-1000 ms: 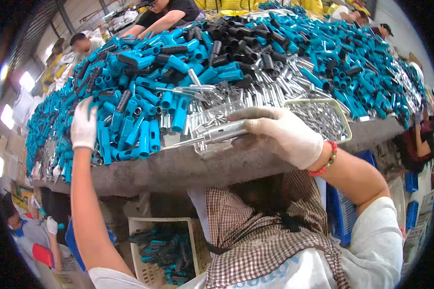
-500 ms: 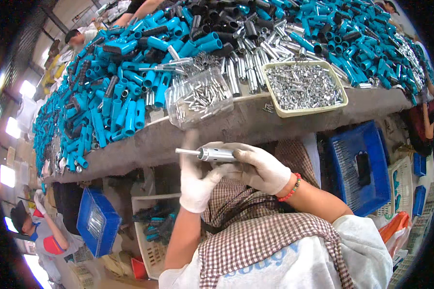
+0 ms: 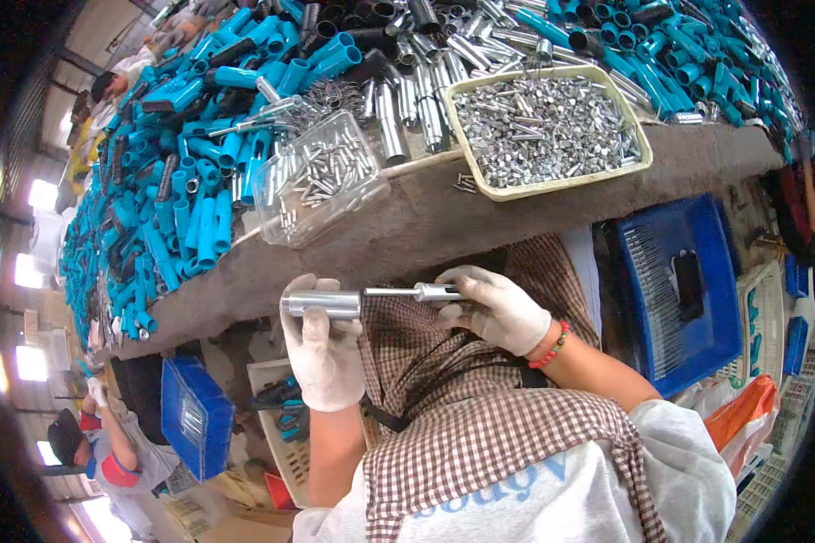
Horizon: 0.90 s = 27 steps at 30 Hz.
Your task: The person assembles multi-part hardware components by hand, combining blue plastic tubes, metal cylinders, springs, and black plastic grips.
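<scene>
In my gloved left hand is a shiny metal tube, held level with the fingers closed round it. My gloved right hand grips a slotted metal cylinder with a thin rod sticking out of its left end. The rod's tip points at the tube's right end, with hardly any space between them; whether they touch I cannot tell. Both hands are above my checked apron, in front of the bench edge.
On the bench stand a clear box of small metal pins and a cream tray of small metal parts. Blue-green tubes are heaped behind. Blue crates flank me, and a co-worker is at the left.
My left hand now holds a metal tube, where before it was blurred beside the cylinder. My hands have moved apart, and the rod now points toward the tube. The view has shifted slightly.
</scene>
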Motion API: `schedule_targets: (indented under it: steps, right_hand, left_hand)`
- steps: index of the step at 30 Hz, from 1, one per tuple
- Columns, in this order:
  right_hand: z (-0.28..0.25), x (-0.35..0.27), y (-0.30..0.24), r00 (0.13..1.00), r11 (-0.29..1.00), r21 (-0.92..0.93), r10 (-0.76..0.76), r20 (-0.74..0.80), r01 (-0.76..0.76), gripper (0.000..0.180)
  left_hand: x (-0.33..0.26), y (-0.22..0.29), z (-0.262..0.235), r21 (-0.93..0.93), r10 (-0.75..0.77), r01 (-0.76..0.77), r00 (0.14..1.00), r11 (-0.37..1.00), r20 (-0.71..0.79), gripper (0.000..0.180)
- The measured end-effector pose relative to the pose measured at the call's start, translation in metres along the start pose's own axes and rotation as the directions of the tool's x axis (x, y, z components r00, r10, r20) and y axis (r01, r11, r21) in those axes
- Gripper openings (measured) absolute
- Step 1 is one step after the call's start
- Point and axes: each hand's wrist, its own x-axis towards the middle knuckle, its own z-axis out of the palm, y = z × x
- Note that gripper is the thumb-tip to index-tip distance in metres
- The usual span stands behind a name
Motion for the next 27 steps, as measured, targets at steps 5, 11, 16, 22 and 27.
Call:
schedule_targets:
  steps: [5,11,16,22,27]
  right_hand:
    - [-0.008,-0.029,-0.010,0.996,0.996,0.055,0.061,0.067,-0.065,0.054]
    - [0.009,-0.045,-0.014,0.978,0.962,-0.216,0.189,0.088,-0.166,0.056]
    - [0.040,-0.032,-0.046,0.928,0.726,-0.578,-0.280,0.245,0.372,0.043]
    - [0.068,-0.033,-0.053,0.926,0.694,-0.615,-0.309,0.216,0.375,0.032]
    - [0.072,-0.024,-0.053,0.782,0.127,-0.837,-0.451,0.430,0.533,0.031]
  left_hand:
    - [-0.004,-0.015,-0.005,-0.549,-0.216,0.244,0.969,0.799,0.116,0.039]
    - [-0.014,-0.028,-0.005,-0.716,-0.268,0.510,0.860,0.476,0.434,0.032]
    - [-0.023,-0.031,-0.003,-0.670,-0.162,0.537,0.826,0.513,0.539,0.038]
    - [-0.026,-0.040,-0.006,-0.580,-0.169,0.482,0.843,0.657,0.510,0.043]
    - [-0.029,-0.042,-0.002,-0.281,-0.241,0.376,0.877,0.883,0.415,0.049]
